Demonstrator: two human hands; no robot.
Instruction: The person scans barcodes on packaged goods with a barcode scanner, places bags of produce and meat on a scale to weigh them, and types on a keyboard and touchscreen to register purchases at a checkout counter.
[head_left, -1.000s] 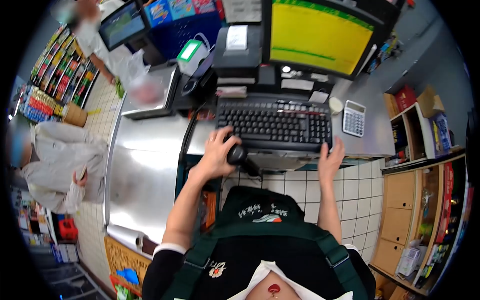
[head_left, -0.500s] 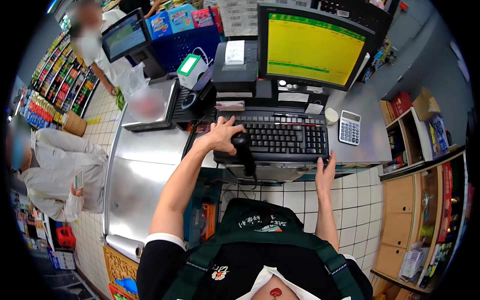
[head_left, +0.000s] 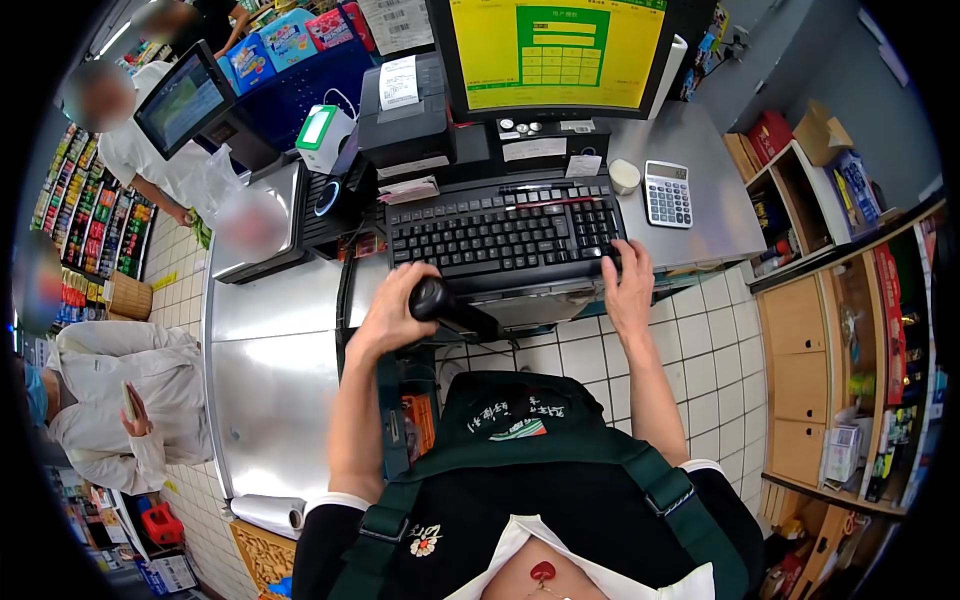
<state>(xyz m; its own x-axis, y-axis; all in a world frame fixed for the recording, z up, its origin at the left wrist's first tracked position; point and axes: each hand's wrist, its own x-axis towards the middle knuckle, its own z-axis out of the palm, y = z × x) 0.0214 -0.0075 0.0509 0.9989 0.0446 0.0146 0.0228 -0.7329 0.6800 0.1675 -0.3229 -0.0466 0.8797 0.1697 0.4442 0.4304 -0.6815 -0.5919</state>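
In the head view, my left hand [head_left: 391, 305] is closed around a black handheld barcode scanner [head_left: 455, 308], just below the left front corner of the keyboard. The black keyboard [head_left: 480, 240] lies on the counter in front of me. At its right end, my right hand [head_left: 628, 285] has its fingers loosely apart, with the fingertips at the number keys and nothing held. Behind the keyboard stands a monitor [head_left: 555, 60] with a yellow screen and a green box of fields on it.
A calculator [head_left: 668, 194] and a white cup-like container [head_left: 624, 177] sit right of the keyboard. To the left are a receipt printer [head_left: 405, 115], a green-and-white device [head_left: 324, 138] and a scale [head_left: 290, 205] bearing a plastic bag [head_left: 212, 185]. People stand beyond the metal counter [head_left: 275, 400].
My left hand has come off the keyboard's left keys, moving down with the scanner. My right hand has moved up onto the number keys. A green box has appeared on the monitor.
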